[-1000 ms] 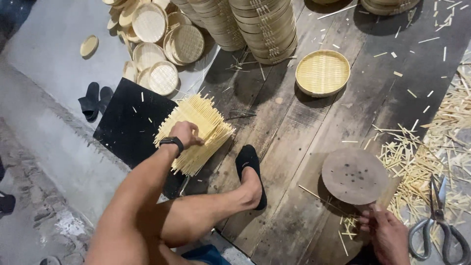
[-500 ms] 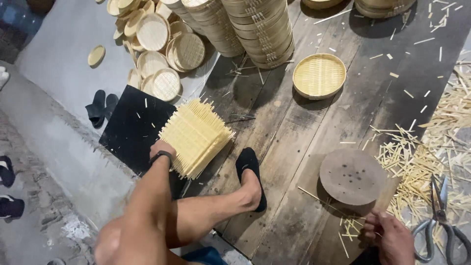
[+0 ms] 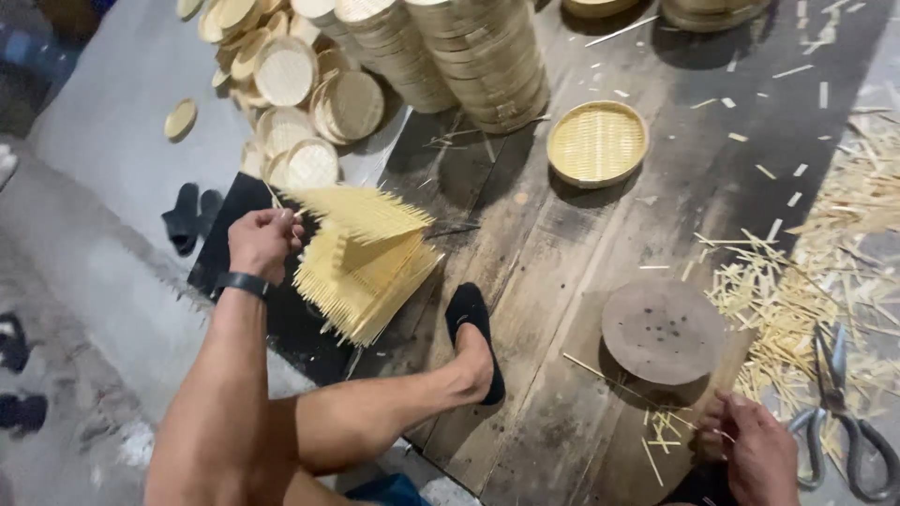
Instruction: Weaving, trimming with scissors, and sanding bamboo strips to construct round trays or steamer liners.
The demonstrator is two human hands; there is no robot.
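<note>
View from above, head cam, of a person seated on a worn plank floor (image 3: 600, 244), one leg stretched out w/ a black sock (image 3: 473, 328) on the foot.

Left hand (image 3: 262, 242), black wristband, is closed in a pinch on the corner of a woven bamboo mat (image 3: 361, 211), lifting that sheet off a stack of similar mats (image 3: 361, 281). The raised mat is tilted, its far edge fanned out above the stack; the stack lies on a black sheet (image 3: 234, 272) just left of the foot.

Right hand (image 3: 755, 454), bottom right, is curled loosely round thin bamboo slivers; how tight the grip is can't be told. It sits just beside a round dark wooden block (image 3: 663, 330). Scissors (image 3: 839, 417) lie to the right among loose bamboo offcuts (image 3: 825, 253).

Further off: one shallow woven tray (image 3: 597, 142) alone on the planks, tall stacks of steamer baskets (image 3: 469, 52) behind, a heap of round woven lids (image 3: 300, 103) at upper left, dark slippers (image 3: 187, 215) on the concrete.

Step in hand, as a judgement: picking one mat off the stack. Next move likely calls for peeling it free w/o dragging the sheets below, then carrying it across to the block by the right hand.
</note>
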